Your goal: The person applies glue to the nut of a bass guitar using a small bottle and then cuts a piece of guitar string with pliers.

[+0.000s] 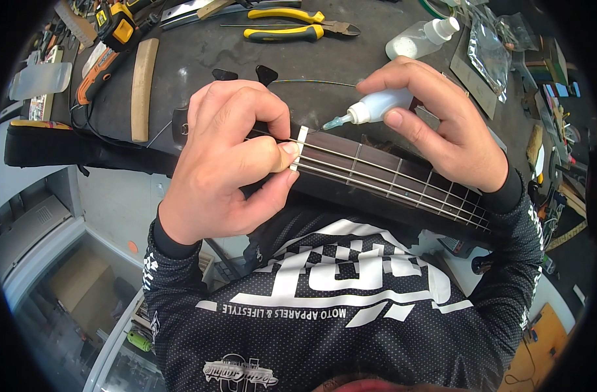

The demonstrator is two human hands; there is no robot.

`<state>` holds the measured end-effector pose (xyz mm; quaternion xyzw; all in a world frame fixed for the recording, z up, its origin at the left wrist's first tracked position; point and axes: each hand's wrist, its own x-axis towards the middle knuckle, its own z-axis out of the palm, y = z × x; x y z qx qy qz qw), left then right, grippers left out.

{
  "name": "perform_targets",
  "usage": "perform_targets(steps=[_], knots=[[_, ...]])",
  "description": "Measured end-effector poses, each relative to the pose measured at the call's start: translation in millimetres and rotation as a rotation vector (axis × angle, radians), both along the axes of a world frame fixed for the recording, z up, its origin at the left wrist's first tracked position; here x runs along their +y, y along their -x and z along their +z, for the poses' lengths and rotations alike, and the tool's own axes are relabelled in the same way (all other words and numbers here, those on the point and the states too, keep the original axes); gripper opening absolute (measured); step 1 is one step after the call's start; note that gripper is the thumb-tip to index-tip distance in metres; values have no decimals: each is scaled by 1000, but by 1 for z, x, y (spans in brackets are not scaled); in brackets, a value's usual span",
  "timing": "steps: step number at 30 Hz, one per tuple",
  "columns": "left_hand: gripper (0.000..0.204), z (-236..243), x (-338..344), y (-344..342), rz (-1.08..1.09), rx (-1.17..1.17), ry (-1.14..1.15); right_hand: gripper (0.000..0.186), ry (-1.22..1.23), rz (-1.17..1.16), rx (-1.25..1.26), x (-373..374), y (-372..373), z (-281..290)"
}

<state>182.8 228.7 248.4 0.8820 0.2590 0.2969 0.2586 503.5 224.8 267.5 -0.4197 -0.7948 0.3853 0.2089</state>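
Observation:
A dark bass guitar neck (370, 172) with metal strings and a white nut (302, 136) lies across the middle. My left hand (228, 163) is curled over the headstock end, its fingertips pinched on a string right beside the nut; part of the headstock is hidden under it. My right hand (442, 127) is closed on a small white squeeze bottle (380, 104) with a clear tapered tip, tilted down toward the fretboard just right of the nut. Two black tuning keys (266, 74) show beyond my left hand.
A dark workbench (337, 55) holds yellow-handled pliers and cutters (285, 32), a spray bottle (416, 42), a curved wooden block (143, 88), an orange-handled tool (96, 78), a tape measure (115, 26), plastic bags (487, 52) and scraps at the right. A black padded case (57, 144) lies at the left.

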Motion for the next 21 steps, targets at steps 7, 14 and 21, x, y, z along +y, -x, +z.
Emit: perform_targets(steps=[7,14,21], knots=[[28,1,0,0,3,10,3,33,-31,3,7,1,1,3],[28,2,-1,0,4,20,6,31,-52,9,-5,3,1,7],[28,1,0,1,0,15,6,31,-63,17,-10,3,1,9]])
